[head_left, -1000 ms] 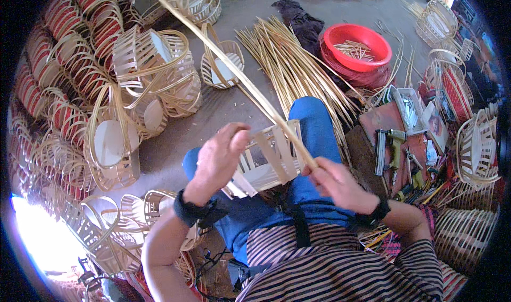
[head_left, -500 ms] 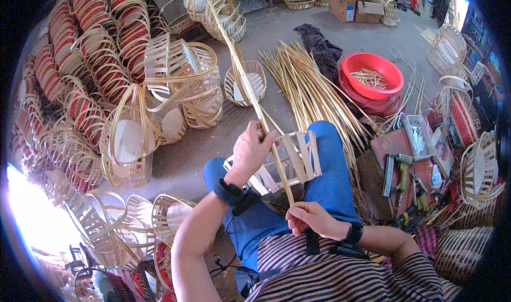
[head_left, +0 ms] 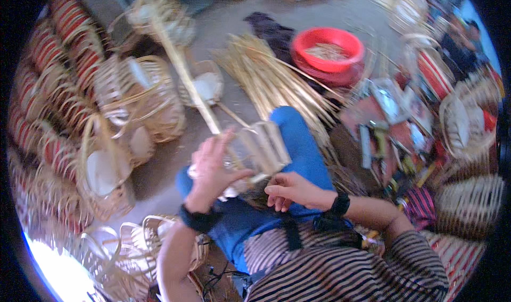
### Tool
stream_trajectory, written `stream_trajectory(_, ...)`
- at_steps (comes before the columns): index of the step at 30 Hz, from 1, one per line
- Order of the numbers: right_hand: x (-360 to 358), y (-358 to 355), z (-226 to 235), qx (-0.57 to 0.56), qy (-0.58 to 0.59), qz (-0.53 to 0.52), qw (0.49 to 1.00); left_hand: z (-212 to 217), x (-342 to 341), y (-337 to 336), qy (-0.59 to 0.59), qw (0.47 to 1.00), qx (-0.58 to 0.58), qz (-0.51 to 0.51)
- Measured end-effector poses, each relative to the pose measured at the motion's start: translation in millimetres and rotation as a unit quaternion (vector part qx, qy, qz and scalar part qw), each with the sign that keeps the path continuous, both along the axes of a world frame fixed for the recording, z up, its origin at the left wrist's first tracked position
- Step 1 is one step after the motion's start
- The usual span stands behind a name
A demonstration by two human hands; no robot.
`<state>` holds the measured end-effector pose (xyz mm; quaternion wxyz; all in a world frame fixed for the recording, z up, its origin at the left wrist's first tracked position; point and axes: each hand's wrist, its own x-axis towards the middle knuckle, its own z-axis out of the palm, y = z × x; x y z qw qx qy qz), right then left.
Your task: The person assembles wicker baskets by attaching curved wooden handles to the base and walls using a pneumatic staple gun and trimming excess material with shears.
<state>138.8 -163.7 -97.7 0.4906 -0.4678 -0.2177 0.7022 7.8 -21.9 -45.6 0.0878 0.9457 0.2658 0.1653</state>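
Your basket (head_left: 258,152) sits on your lap (head_left: 306,142) mid-frame, seemingly part-built: its slats (head_left: 277,142) stand. The long strip (head_left: 188,83) slants upper left; blur hides whether it's fastened. Your left hand (head_left: 215,166) spreads open near it; your right hand (head_left: 290,189) curls, but I can't tell if it grips anything.

left hand (head_left: 212,169): fingers forward, thumb apart | right hand (head_left: 295,191): fingers curled, grip unclear through blur

A pale slatted wooden basket frame (head_left: 272,146), gaps showing between its flat slats, lies at the person's knees (head_left: 304,139). A long, straight, pale-yellow strip (head_left: 183,78) slants away up-left, its near end hidden around the left hand (head_left: 214,166).
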Motion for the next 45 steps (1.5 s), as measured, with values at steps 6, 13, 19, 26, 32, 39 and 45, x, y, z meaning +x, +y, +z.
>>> stream_trajectory(6,132.5,-120.4,-48.6,-0.116,-0.627,-0.157,0.754,4.4,4.3,0.5,-0.001,0.999,-0.037,-0.006)
stream_trajectory(13,218.9,-244.8,-132.9,-0.364,-0.703,-0.165,0.588,12.8,0.2,2.0,0.002,1.0,0.008,-0.03)
stream_trajectory(19,231.2,-280.8,-172.3,-0.321,-0.877,-0.152,0.323,8.7,18.7,-2.2,0.0,1.0,0.002,-0.015)
stream_trajectory(26,271.2,-239.6,-141.0,-0.35,-0.83,-0.051,0.432,-1.4,12.7,-6.4,-0.055,0.998,0.003,-0.034)
stream_trajectory(32,361.2,-249.7,-179.4,-0.308,-0.73,-0.237,0.563,2.1,21.0,-11.5,-0.043,0.998,0.014,-0.039)
stream_trajectory(39,293.0,-294.8,-185.0,-0.35,-0.711,-0.258,0.553,-1.8,18.0,-13.4,-0.032,0.999,0.022,-0.026)
stream_trajectory(45,264.1,-312.8,-195.2,-0.436,-0.655,-0.226,0.575,-2.0,20.7,-17.1,-0.016,1.0,0.016,-0.017)
